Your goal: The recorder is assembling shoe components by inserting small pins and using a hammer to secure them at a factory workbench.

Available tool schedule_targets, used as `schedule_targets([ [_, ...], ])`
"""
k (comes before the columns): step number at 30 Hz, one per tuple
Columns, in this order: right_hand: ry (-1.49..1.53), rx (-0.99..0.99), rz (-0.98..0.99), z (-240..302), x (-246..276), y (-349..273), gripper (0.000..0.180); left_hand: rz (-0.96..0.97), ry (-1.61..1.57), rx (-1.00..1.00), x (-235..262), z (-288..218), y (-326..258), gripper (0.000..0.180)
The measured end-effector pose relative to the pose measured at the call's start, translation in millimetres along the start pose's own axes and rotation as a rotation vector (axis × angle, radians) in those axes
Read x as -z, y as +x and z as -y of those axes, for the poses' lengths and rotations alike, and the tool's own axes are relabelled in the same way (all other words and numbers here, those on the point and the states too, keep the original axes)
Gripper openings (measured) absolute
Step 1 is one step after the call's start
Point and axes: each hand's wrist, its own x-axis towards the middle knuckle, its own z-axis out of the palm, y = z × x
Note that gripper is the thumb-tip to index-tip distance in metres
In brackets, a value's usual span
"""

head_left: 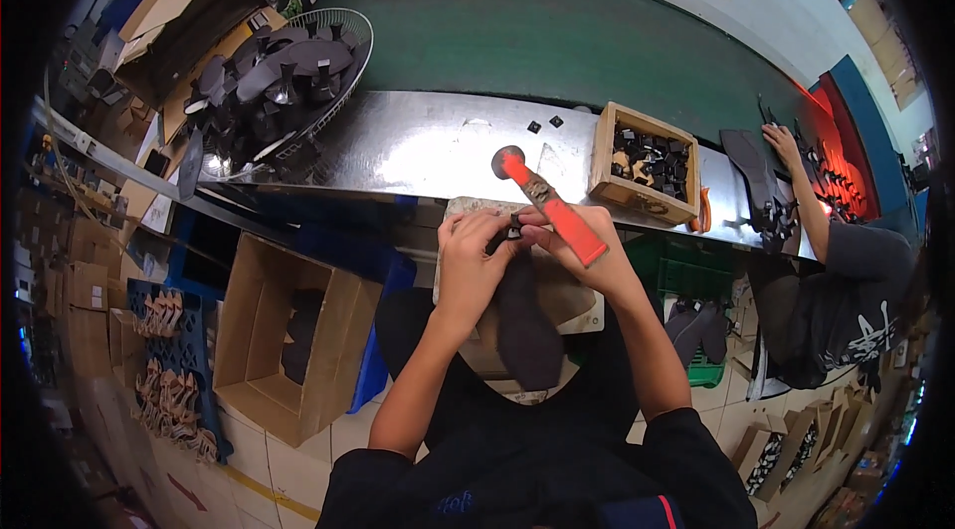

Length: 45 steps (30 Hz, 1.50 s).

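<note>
My left hand [472, 256] is closed around the heel end of a dark grey shoe sole [529, 335], whose broad toe part points toward my body. At the top of its heel is a small dark piece [515, 226], partly hidden by my fingers. My right hand [589, 249] pinches at that same spot with its fingertips. A hammer [559, 216] with a red handle and a round dark head slants across my right hand, its head pointing away from me; how the fingers grip it is partly hidden. Below the hands is a pale work block [589, 318] between my knees.
Two small black pieces [545, 124] lie on the metal ledge [418, 136]. Right of them stands a wooden box [647, 199] of small parts, with orange-handled pliers [704, 211] beside it. A wire basket [366, 42] of heeled soles stands left. A co-worker's hand [783, 144] reaches over soles at right.
</note>
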Motion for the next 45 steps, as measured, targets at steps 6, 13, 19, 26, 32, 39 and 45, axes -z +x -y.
schedule_targets([
  [6,-0.124,0.066,0.087,12,1,-7,0.030,0.014,-0.006,-0.021,-2,2,-9,0.029],
  [13,-0.192,0.169,0.090,23,8,-8,0.036,0.137,-0.350,0.237,8,-3,-4,0.027],
  [19,0.208,-0.163,-0.060,76,6,-52,0.047,0.237,-0.532,0.230,18,4,1,0.029],
  [26,-0.381,0.077,-0.024,98,-10,-84,0.056,0.266,-0.563,0.231,15,2,5,0.029],
  [32,-0.351,0.275,-0.246,137,12,-82,0.041,0.292,-0.247,0.118,22,2,-5,0.070],
  [39,-0.424,0.135,-0.041,75,0,-74,0.043,0.418,0.093,0.067,18,0,-4,0.121],
  [45,-0.545,0.377,-0.141,114,14,-86,0.044,0.289,0.117,-0.088,16,3,-9,0.072],
])
